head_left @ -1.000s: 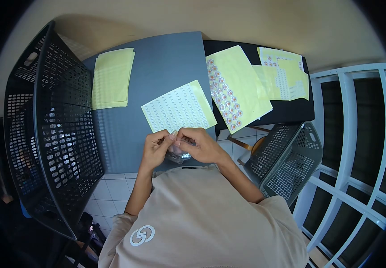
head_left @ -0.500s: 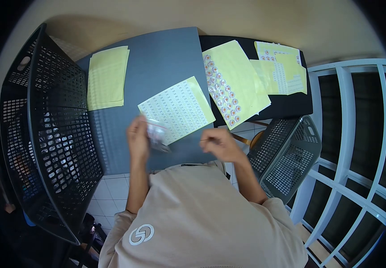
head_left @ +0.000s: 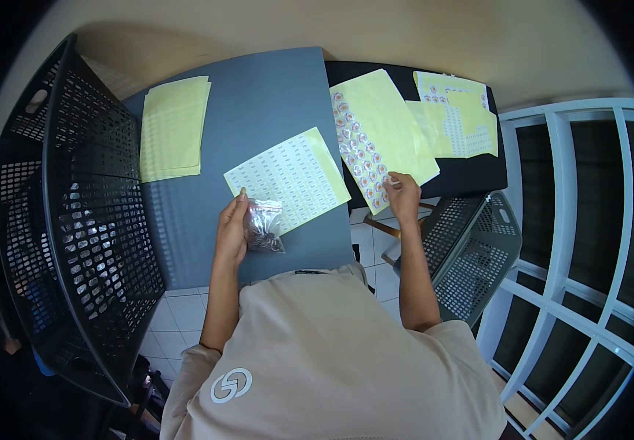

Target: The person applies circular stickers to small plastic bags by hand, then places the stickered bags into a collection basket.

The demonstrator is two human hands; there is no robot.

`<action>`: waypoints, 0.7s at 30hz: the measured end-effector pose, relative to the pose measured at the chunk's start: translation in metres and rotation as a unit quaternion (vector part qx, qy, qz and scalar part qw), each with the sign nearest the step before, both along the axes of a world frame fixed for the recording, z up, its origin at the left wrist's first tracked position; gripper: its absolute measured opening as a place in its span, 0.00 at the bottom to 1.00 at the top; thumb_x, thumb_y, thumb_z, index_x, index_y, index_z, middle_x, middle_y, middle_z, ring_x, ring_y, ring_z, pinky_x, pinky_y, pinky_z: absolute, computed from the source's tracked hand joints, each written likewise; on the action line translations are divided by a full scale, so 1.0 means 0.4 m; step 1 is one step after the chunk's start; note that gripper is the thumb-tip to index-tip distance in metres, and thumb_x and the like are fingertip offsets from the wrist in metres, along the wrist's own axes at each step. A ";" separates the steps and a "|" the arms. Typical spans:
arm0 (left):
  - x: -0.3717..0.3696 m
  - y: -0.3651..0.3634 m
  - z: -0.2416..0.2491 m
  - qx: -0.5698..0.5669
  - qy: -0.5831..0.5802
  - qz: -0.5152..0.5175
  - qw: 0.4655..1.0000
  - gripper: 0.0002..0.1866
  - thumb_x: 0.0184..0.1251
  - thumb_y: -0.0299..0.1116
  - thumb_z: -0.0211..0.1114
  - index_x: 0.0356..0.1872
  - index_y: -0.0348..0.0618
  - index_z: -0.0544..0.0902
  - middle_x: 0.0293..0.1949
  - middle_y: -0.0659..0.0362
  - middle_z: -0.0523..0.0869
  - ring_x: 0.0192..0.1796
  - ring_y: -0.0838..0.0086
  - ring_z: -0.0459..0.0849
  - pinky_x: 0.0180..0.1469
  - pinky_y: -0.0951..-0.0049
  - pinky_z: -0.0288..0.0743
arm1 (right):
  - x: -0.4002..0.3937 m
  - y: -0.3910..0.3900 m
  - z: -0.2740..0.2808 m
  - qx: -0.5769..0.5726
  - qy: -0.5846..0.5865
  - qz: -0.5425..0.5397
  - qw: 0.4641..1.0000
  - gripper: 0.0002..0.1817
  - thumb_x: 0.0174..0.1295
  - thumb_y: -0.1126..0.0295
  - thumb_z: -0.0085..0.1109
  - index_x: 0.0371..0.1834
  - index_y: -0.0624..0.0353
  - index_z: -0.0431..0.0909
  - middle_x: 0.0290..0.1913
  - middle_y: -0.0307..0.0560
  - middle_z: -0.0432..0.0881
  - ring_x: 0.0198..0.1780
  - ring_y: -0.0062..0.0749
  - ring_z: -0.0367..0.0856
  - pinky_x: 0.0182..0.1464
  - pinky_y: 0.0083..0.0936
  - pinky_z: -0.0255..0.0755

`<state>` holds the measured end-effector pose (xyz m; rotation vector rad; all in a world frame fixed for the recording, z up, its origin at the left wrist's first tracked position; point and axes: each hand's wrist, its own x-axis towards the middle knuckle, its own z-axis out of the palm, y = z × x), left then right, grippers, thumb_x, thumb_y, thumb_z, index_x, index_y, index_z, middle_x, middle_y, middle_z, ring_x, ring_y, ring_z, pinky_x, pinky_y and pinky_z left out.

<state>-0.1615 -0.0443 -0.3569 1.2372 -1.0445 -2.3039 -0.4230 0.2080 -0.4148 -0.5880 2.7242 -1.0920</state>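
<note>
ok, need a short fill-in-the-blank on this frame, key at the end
1. The hand holding the clear bag is the person's ____ one.
2. The right hand is at a sheet whose stickers are ____ in shape.
3. The blank sheets at one edge of the grey table are ____ in colour.

Missing words: left; round; yellow.

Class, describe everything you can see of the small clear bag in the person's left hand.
The small clear bag looks like thin, shiny plastic, creased, with a faint reddish line near its top edge. Dark contents gather toward the bottom; they are too small to identify. The left hand grips it along its left side. In this view it overlaps the lower edge of the printed label sheet; whether it touches the grey tabletop is unclear.
</note>
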 end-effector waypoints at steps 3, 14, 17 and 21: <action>0.005 -0.007 -0.002 0.010 0.010 -0.027 1.000 0.17 0.76 0.41 0.54 0.50 0.36 0.81 0.39 0.64 0.82 0.42 0.84 0.78 0.43 0.82 0.73 | 0.008 -0.021 -0.016 0.035 0.036 -0.025 0.998 0.09 0.52 0.79 0.66 0.37 0.65 0.84 0.35 0.54 0.80 0.31 0.43 0.83 0.36 0.33 0.76; -0.002 -0.013 -0.006 -0.002 -0.036 -0.037 0.999 0.18 0.75 0.44 0.55 0.38 0.40 0.84 0.30 0.67 0.81 0.31 0.87 0.73 0.35 0.84 0.68 | -0.022 -0.007 -0.030 0.063 0.011 -0.023 0.998 0.05 0.54 0.78 0.64 0.33 0.67 0.82 0.32 0.53 0.83 0.30 0.36 0.84 0.35 0.29 0.76; 0.004 -0.014 -0.022 0.000 -0.041 -0.045 0.998 0.19 0.75 0.45 0.54 0.39 0.39 0.84 0.29 0.68 0.80 0.29 0.87 0.72 0.34 0.84 0.68 | -0.028 0.001 -0.025 0.048 -0.038 -0.018 0.998 0.05 0.55 0.78 0.63 0.33 0.68 0.81 0.30 0.53 0.84 0.31 0.33 0.84 0.36 0.28 0.76; 0.005 -0.018 -0.032 -0.014 -0.049 -0.050 0.997 0.20 0.75 0.47 0.54 0.40 0.38 0.84 0.30 0.67 0.82 0.30 0.87 0.73 0.31 0.84 0.67 | -0.033 0.002 0.001 0.070 -0.052 0.005 0.996 0.05 0.55 0.77 0.63 0.33 0.67 0.81 0.28 0.51 0.84 0.32 0.31 0.85 0.37 0.27 0.76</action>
